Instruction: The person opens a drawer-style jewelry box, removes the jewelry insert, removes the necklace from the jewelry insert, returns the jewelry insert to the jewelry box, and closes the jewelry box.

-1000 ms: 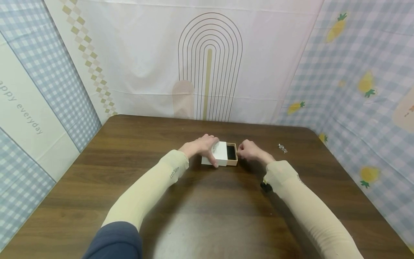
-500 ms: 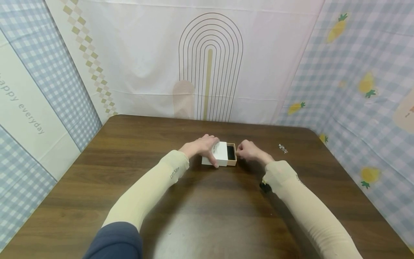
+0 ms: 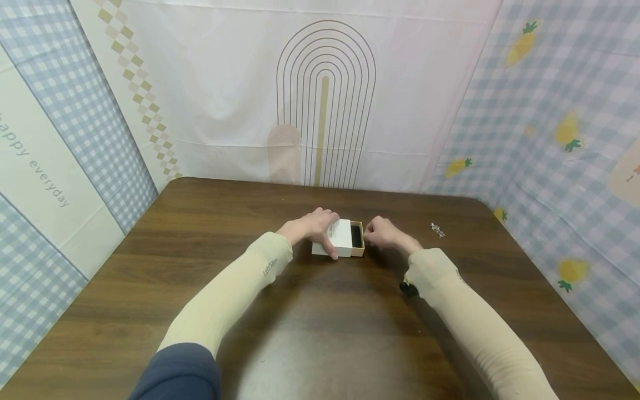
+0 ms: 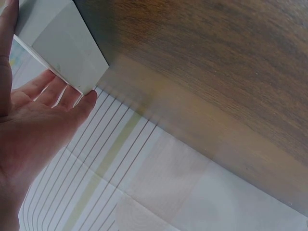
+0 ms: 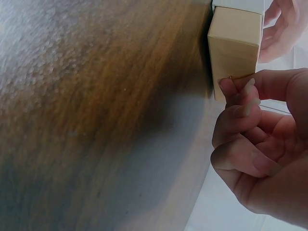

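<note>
A small white slide-out box (image 3: 342, 235) with dark lettering lies on the table in the head view. Its tan drawer (image 3: 357, 252), with a black lining, sticks out a little on the right. My left hand (image 3: 312, 225) grips the white sleeve from the left, thumb on the near side and fingers across the far side; the left wrist view shows the fingers along the sleeve's edge. At the drawer's end is my right hand (image 3: 384, 233), fingers curled. In the right wrist view, the thumb and forefinger pinch at a tiny pull on the drawer's end face (image 5: 236, 57).
A small silvery, chain-like item (image 3: 437, 229) lies on the brown wooden table (image 3: 225, 205), right of my right hand. A white printed cloth (image 3: 215, 100) hangs behind the table's far edge. Checked cloth (image 3: 565, 166) hangs along the right side.
The drawer has slid slightly left into the white sleeve, and my right hand has shifted left with it. My left hand and the silvery item have stayed in place.
</note>
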{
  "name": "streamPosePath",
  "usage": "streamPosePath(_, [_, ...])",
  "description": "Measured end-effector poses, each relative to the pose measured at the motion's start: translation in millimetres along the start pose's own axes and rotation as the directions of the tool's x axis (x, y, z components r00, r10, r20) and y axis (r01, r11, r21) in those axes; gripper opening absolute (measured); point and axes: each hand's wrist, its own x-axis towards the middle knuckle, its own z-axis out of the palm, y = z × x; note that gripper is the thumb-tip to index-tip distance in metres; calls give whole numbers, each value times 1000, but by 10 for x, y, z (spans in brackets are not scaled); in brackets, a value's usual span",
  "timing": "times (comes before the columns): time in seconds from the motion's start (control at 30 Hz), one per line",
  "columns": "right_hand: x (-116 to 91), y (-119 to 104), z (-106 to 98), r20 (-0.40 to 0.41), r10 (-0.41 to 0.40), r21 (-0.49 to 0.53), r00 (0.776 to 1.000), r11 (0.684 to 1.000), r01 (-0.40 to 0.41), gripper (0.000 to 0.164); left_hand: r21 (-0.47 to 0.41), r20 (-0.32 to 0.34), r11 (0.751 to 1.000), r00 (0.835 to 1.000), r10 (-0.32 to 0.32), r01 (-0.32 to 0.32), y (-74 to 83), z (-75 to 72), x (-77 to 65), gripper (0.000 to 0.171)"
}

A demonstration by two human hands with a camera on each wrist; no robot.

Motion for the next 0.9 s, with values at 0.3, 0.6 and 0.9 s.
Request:
streamPosePath(0.3, [10,-21,7,1,-2,10,1000,1000,2,19,4,6,1000,1000,0,0,0,-4,0,84])
streamPosePath(0.6, [11,-25,14,5,-13,12,1000,1000,13,21,7,12,1000,1000,-1,1,-6,13,13,85])
streamPosePath(0.9, [13,-46,6,10,-18,-5,1000,1000,18,21,8,5,1000,1000,-1,1,-4,10,15,83])
